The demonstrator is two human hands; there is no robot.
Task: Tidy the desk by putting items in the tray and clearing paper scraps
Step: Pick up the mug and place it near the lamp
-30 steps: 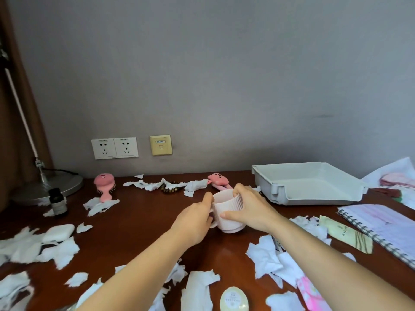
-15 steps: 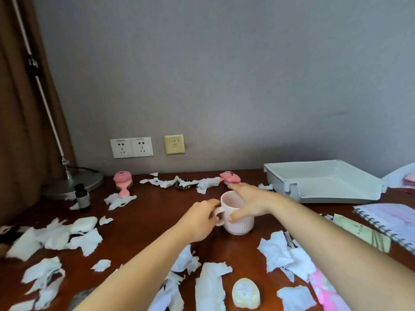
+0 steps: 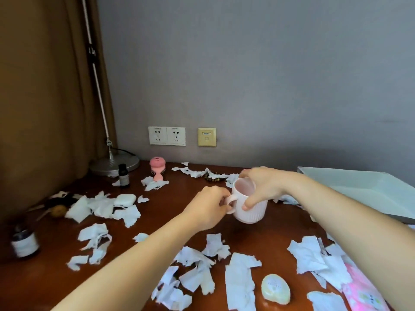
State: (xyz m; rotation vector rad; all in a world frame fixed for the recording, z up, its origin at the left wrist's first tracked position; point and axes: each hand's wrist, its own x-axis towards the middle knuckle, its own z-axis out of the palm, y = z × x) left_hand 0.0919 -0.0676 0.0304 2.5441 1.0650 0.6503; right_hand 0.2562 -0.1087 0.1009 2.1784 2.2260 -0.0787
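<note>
A pale pink ribbed mug (image 3: 252,213) is tilted and lifted just off the brown desk (image 3: 179,205) near its middle. My left hand (image 3: 207,206) grips the mug's handle. My right hand (image 3: 261,187) holds the mug from above, fingers over the rim and thumb on its side. The white tray (image 3: 368,189) stands at the right edge, partly cut off by the frame. White paper scraps (image 3: 240,286) are scattered over most of the desk.
A pink brush (image 3: 157,168) and a small dark bottle (image 3: 123,176) stand at the back left by a lamp base (image 3: 114,163). Another dark jar (image 3: 23,243) sits far left. A white case (image 3: 124,199), a pale oval object (image 3: 275,288) and a pink packet (image 3: 363,290) lie among the scraps.
The mug has tilted and risen off the desk in both hands. The camera has turned left, so the tray has slid to the right edge and the notebook has left the view.
</note>
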